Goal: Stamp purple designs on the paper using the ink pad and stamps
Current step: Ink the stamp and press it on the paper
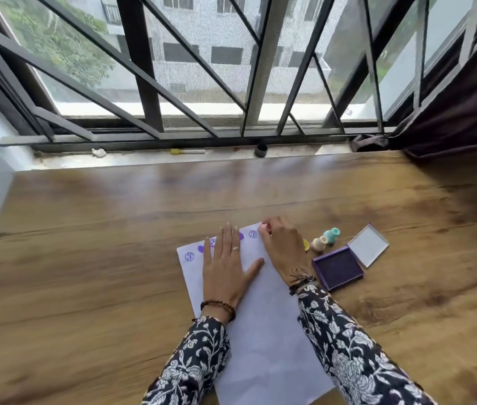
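Observation:
A white sheet of paper (266,331) lies on the wooden table (114,244), with several purple stamped designs (190,256) along its far edge. My left hand (225,267) lies flat on the paper, fingers spread. At the paper's far right corner, my right hand (284,247) is shut on a pink stamp (265,228) and holds it down on the sheet. An open purple ink pad (338,270) with its lid (368,244) folded back sits to the right of the paper.
A cream stamp (319,243), a teal stamp (332,234) and a yellow stamp (306,244) stand between my right hand and the ink pad. A barred window and its sill run along the far table edge. A dark curtain (450,112) hangs at the right.

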`<state>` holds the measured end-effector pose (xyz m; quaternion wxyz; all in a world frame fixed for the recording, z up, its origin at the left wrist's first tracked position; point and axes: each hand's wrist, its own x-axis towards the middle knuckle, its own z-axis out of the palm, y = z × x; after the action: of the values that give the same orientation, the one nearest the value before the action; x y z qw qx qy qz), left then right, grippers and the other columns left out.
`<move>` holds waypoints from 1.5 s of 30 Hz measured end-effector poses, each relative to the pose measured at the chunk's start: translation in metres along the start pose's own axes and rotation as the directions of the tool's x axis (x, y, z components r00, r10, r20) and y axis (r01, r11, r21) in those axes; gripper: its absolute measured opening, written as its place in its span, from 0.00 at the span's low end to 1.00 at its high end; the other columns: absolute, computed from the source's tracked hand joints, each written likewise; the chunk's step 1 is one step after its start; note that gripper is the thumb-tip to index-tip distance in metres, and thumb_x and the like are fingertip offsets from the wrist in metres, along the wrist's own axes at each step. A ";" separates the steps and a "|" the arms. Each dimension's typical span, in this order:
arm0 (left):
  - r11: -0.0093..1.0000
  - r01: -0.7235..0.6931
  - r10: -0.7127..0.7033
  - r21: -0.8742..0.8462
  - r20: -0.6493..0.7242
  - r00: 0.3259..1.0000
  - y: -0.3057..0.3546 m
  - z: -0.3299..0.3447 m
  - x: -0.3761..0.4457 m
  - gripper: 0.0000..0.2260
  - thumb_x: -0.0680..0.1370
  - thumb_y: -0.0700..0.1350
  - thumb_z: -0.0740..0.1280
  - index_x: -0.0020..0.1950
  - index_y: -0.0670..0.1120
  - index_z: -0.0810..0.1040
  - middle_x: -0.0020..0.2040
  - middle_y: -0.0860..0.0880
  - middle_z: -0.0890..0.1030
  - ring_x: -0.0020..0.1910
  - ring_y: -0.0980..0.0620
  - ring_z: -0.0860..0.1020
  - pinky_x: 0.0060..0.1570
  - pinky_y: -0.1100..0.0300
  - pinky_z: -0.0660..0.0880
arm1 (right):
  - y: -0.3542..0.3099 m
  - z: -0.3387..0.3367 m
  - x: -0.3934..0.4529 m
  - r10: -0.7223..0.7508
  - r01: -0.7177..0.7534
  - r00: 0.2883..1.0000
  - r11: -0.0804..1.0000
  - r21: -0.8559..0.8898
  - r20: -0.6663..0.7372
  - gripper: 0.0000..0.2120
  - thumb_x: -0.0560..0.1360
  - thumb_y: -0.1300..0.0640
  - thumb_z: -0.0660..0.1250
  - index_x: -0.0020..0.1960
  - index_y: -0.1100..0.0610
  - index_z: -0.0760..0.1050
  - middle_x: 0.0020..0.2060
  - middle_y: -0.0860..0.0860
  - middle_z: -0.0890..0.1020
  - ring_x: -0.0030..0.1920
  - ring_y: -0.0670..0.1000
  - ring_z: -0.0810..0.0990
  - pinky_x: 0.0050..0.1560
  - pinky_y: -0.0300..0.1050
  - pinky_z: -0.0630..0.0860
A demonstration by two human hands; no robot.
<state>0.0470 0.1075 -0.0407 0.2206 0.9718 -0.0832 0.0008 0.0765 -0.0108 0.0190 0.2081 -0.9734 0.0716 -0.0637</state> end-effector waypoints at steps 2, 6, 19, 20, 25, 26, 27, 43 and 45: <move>1.000 0.002 -0.002 0.004 -0.003 1.000 0.000 0.000 0.000 0.36 0.74 0.66 0.49 0.73 0.48 0.40 0.77 0.49 0.46 0.76 0.52 0.46 0.73 0.50 0.37 | 0.000 -0.001 0.005 -0.010 0.012 0.998 0.999 -0.037 0.055 0.09 0.77 0.58 0.60 0.52 0.59 0.77 0.51 0.59 0.80 0.48 0.62 0.79 0.44 0.47 0.74; 1.000 0.007 -0.007 -0.008 0.001 1.000 0.000 0.001 0.000 0.36 0.74 0.66 0.49 0.72 0.49 0.36 0.77 0.50 0.45 0.76 0.52 0.45 0.72 0.51 0.36 | 0.002 -0.006 0.021 -0.036 0.058 0.983 0.991 -0.124 0.178 0.11 0.76 0.57 0.59 0.53 0.58 0.77 0.52 0.58 0.81 0.51 0.60 0.79 0.48 0.46 0.73; 1.000 0.010 -0.009 0.009 -0.035 0.999 0.001 0.001 -0.002 0.36 0.73 0.67 0.42 0.74 0.48 0.43 0.77 0.50 0.49 0.74 0.54 0.45 0.73 0.51 0.35 | -0.002 -0.018 0.043 -0.147 0.220 0.925 0.959 -0.178 0.351 0.10 0.71 0.64 0.60 0.47 0.65 0.78 0.46 0.63 0.82 0.48 0.62 0.79 0.48 0.52 0.74; 1.000 0.009 -0.008 0.014 -0.027 1.000 0.001 0.001 -0.003 0.36 0.73 0.68 0.42 0.74 0.48 0.42 0.76 0.51 0.47 0.74 0.54 0.43 0.73 0.51 0.35 | -0.002 -0.019 0.042 -0.154 0.233 0.920 0.954 -0.189 0.361 0.10 0.72 0.64 0.60 0.47 0.66 0.78 0.47 0.63 0.82 0.49 0.62 0.79 0.48 0.52 0.74; 1.000 0.010 -0.010 0.020 0.018 1.000 0.002 -0.003 -0.003 0.35 0.74 0.67 0.45 0.72 0.49 0.37 0.77 0.51 0.44 0.75 0.53 0.42 0.72 0.51 0.34 | -0.005 -0.025 0.040 -0.178 0.269 0.899 0.946 -0.183 0.401 0.11 0.74 0.63 0.59 0.51 0.66 0.77 0.51 0.62 0.81 0.53 0.61 0.78 0.51 0.50 0.72; 1.000 0.010 -0.010 0.021 0.021 1.000 0.002 -0.004 -0.003 0.35 0.74 0.67 0.46 0.72 0.49 0.37 0.77 0.51 0.44 0.76 0.53 0.43 0.72 0.51 0.34 | -0.005 -0.027 0.041 -0.181 0.264 0.897 0.951 -0.161 0.404 0.11 0.74 0.63 0.60 0.51 0.65 0.78 0.51 0.62 0.81 0.53 0.61 0.78 0.51 0.49 0.72; 1.000 0.008 -0.009 0.023 0.026 1.000 0.002 -0.005 -0.003 0.35 0.74 0.67 0.47 0.72 0.49 0.36 0.77 0.51 0.44 0.76 0.53 0.43 0.72 0.51 0.34 | -0.004 -0.028 0.041 -0.168 0.234 0.901 0.964 -0.123 0.401 0.10 0.73 0.63 0.62 0.51 0.65 0.79 0.51 0.61 0.82 0.53 0.60 0.78 0.50 0.48 0.72; 0.996 0.042 -0.032 -0.085 0.109 0.993 0.012 -0.016 0.004 0.33 0.76 0.61 0.57 0.74 0.51 0.47 0.77 0.51 0.44 0.76 0.52 0.42 0.73 0.46 0.38 | 0.070 -0.103 -0.019 0.167 -0.539 0.809 -0.170 0.825 0.563 0.12 0.74 0.64 0.64 0.35 0.60 0.84 0.32 0.51 0.85 0.34 0.44 0.84 0.35 0.33 0.80; 0.998 -0.051 0.055 -0.044 0.091 0.994 0.026 -0.018 0.008 0.28 0.76 0.59 0.58 0.73 0.51 0.56 0.77 0.52 0.49 0.76 0.51 0.44 0.72 0.44 0.41 | 0.080 -0.111 -0.027 0.175 -0.525 0.811 -0.202 0.826 0.558 0.11 0.73 0.64 0.65 0.35 0.60 0.84 0.32 0.51 0.85 0.33 0.44 0.84 0.34 0.33 0.80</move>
<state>0.0512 0.0908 -0.0132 0.2368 0.9634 -0.1190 -0.0399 0.0239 -0.1226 0.0835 0.8585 -0.4406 0.2482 0.0857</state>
